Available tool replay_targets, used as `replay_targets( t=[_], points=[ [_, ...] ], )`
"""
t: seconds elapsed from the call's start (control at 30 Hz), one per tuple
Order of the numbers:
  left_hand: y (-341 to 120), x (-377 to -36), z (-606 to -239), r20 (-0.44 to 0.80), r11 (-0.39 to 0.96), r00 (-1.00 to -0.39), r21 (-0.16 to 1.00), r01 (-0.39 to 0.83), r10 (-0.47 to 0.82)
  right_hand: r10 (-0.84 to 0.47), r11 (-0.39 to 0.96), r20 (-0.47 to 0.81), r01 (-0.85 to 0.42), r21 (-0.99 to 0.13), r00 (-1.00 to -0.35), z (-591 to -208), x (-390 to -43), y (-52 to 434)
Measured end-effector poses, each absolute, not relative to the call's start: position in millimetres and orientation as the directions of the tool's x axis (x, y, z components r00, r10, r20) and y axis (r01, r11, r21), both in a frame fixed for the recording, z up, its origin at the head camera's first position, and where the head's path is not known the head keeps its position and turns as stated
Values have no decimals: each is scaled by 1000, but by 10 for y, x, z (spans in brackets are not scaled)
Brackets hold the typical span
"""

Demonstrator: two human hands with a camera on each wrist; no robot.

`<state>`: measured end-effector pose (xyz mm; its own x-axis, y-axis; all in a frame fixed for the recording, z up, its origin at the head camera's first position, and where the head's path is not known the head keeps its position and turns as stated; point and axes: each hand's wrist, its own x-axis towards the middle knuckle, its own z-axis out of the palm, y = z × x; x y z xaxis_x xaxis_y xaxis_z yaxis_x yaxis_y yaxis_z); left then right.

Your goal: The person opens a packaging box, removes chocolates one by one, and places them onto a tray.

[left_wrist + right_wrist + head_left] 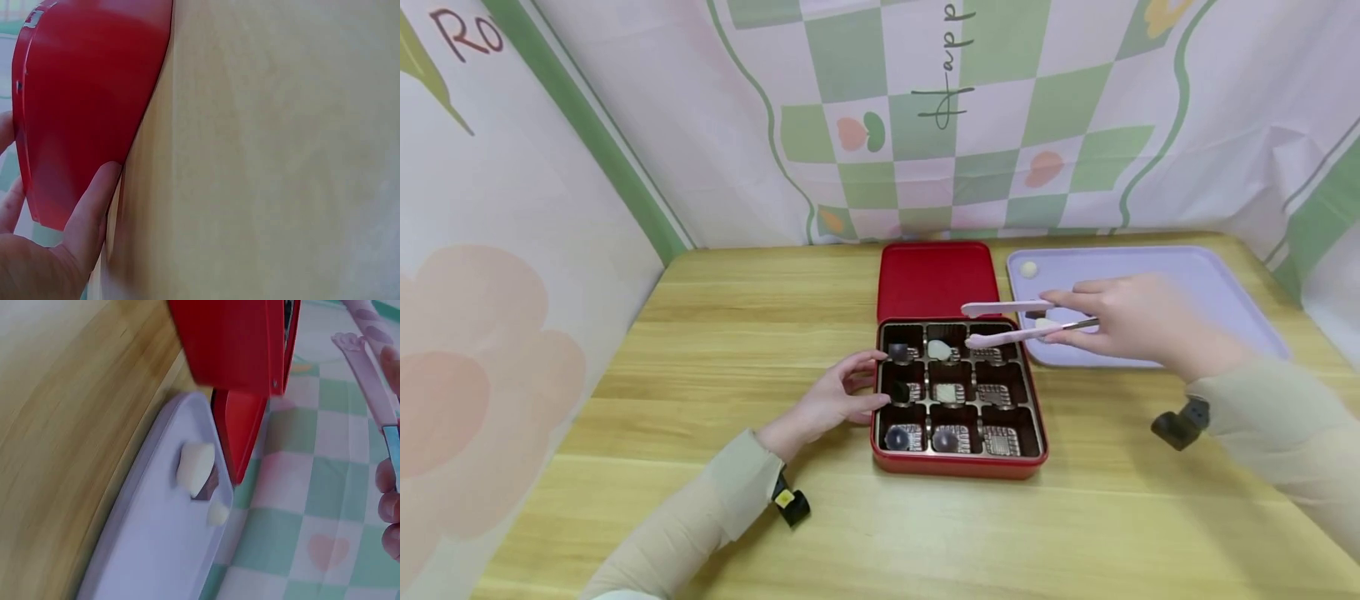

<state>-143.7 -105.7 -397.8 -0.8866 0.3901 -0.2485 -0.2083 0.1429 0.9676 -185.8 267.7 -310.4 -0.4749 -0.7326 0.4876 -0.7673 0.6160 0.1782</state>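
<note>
Your left hand point(838, 400) sits nearest, on the near-left of the wooden table point(722, 350), with its fingers curled against the left wall of the red box point(958, 467). The left wrist view confirms it: your fingers point(94, 206) press against red metal, steadying rather than lifting. Farther right, your right hand point(1120, 321) grips the pink tongs point(1007, 323) by their handle end. Their long axis runs right to left, and the tips hang just over the far-right compartment of the box. The arms stand slightly parted, and I cannot tell that anything sits between the tips.

Now the relation that counts. A pale candy point(1043, 324) lies on the near-left part of the lilac tray point(1217, 283), right beside the tongs' shaft and just left of your gripping fingers. So the tips already reach past it toward the box. A second small candy point(1028, 268) sits at the tray's far-left corner, well apart from the tongs. Your right hand is the nearer one to both; your left is busy at the box.

Inside the box, the left and middle columns hold pieces, among them a white one point(938, 348) in the far row, while the right column looks bare. Beyond the box lies its red lid point(936, 279), flat, touching the far edge.
</note>
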Motion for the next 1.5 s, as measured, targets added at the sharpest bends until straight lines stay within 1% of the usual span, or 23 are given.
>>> replay_targets(
  t=[0.1, 0.37, 0.47, 0.63, 0.93, 1.1, 1.23, 1.4, 1.5],
  points=[
    [-1059, -1439, -3981, -252, 141, -885, 967, -213, 391, -747, 615, 439, -770, 170, -500, -3095, -1873, 2578],
    [-1057, -1439, -3980, -258, 137, -881, 966, -220, 397, -787, 593, 349, -779, 205, -508, -3094, -1951, 2384],
    [-1055, -1437, -3974, -261, 133, -882, 965, -226, 393, -795, 595, 299, -776, 210, -528, -3061, -1971, 2310],
    [-1053, -1436, -3960, -261, 136, -883, 965, -225, 390, -787, 616, 201, -757, 218, -583, -3003, -1996, 2198],
    [-1057, -1446, -3970, -263, 133, -880, 964, -229, 394, -815, 577, 129, -770, 273, -565, -2868, -1989, 1972],
    [-1053, -1440, -3961, -268, 133, -881, 963, -235, 389, -816, 560, 79, -748, 355, -573, -2893, -1985, 1824],
    [-1050, -1435, -3960, -270, 133, -882, 963, -236, 385, -812, 546, 32, -738, 397, -583, -2946, -1981, 1723],
    [-1059, -1439, -3966, -268, 139, -884, 963, -232, 384, -827, 530, 47, -748, 400, -561, -3001, -1985, 1694],
    [-1067, -1448, -3973, -268, 145, -880, 963, -229, 392, -827, 536, 62, -752, 383, -558, -3031, -1993, 1728]
  ],
)
